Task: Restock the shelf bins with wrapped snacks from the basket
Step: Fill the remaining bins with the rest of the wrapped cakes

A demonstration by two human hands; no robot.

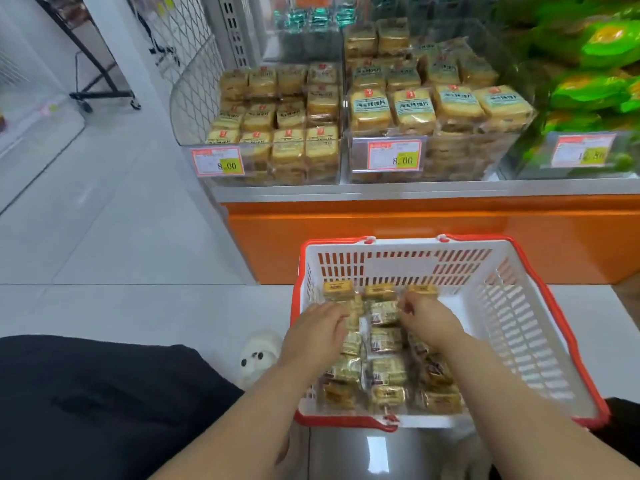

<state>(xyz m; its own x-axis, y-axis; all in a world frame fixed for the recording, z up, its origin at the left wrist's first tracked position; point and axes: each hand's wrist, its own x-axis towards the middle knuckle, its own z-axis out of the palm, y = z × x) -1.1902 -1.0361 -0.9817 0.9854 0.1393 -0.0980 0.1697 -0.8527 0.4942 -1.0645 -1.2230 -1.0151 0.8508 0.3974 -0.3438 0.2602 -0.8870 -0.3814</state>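
Note:
A white basket with a red rim [512,306] stands on the floor in front of me, its left half filled with several wrapped golden-brown snacks [386,370]. Both my hands are down inside it. My left hand [317,332] lies over the snacks at the left side, fingers curled onto a packet. My right hand [429,318] reaches to the far end and its fingers pinch a wrapped snack there. Above, on the shelf, two clear bins [277,168] [450,164] hold stacked packets of the same kind.
The shelf sits on an orange base [415,230]. A third bin at right holds green packets [588,88]. Price tags hang on the bin fronts. A wire guard [194,91] closes the shelf's left end. A white slipper [258,355] lies beside the basket. Pale tiled floor spreads left.

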